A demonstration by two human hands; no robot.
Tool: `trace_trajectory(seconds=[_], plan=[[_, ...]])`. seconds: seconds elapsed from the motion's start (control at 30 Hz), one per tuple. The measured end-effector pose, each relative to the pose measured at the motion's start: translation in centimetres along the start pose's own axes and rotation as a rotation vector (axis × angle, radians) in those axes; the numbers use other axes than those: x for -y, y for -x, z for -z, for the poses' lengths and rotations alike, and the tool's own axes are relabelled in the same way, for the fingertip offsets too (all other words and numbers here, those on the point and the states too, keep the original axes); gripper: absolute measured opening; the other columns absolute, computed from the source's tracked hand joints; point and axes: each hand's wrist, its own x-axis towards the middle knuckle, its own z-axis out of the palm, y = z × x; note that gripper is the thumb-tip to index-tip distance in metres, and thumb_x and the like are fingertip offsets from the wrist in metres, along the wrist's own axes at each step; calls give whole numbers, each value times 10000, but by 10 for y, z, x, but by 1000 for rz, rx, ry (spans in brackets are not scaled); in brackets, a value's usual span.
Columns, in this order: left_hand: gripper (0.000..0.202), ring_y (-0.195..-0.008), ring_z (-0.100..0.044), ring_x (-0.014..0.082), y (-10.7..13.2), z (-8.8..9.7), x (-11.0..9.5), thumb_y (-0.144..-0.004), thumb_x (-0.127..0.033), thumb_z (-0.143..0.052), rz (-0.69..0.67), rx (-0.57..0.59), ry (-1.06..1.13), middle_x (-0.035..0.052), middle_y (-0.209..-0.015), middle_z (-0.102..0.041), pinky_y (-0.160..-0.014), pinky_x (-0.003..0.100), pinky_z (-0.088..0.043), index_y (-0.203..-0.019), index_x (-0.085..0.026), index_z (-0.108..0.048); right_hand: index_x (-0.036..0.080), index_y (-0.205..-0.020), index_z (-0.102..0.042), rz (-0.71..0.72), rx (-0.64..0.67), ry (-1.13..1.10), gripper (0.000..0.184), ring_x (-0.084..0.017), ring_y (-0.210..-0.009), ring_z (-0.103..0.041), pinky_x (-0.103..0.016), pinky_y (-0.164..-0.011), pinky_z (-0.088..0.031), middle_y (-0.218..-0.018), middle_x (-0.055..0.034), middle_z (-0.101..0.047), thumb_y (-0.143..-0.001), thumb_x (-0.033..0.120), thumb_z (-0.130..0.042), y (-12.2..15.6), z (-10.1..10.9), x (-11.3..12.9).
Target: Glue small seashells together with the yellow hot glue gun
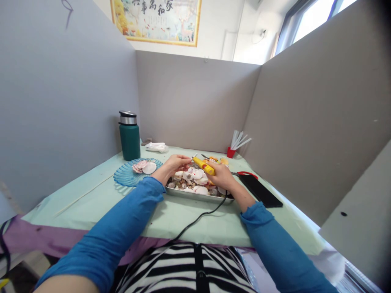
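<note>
My right hand [222, 177] is wrapped around a yellow hot glue gun [202, 165], its tip pointing up and to the left. A black cord [200, 216] trails from it toward the table's front edge. Close to the tip, my left hand [176, 163] has its fingers pinched together; whatever is between them is too small to make out. Both hands are above a metal tray [195, 196] heaped with white and brownish seashells [199, 176]. Left of the tray, a blue glass plate [122, 173] bears several shells [149, 167], some pinkish and one white.
A green bottle [130, 140] stands behind the plate. White glue sticks [237, 140] rise from a red cup [231, 152] at the back right. Red-handled scissors [248, 174] and a black flat object [262, 191] lie right of the tray. Grey partitions [195, 97] enclose the table.
</note>
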Motion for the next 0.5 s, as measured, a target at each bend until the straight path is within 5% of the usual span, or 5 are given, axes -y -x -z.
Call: trace_trajectory(seconds=[0.5], plan=[[126, -466, -580, 84, -1, 1, 1, -713, -106, -748, -11, -1, 11, 74, -700, -696, -522, 220, -511, -773, -89, -638, 196, -986, -666, 22, -11, 7, 273, -207, -869, -651, -258, -747, -450, -1039, -67, -706, -745, 193, -537, 0, 0, 0]])
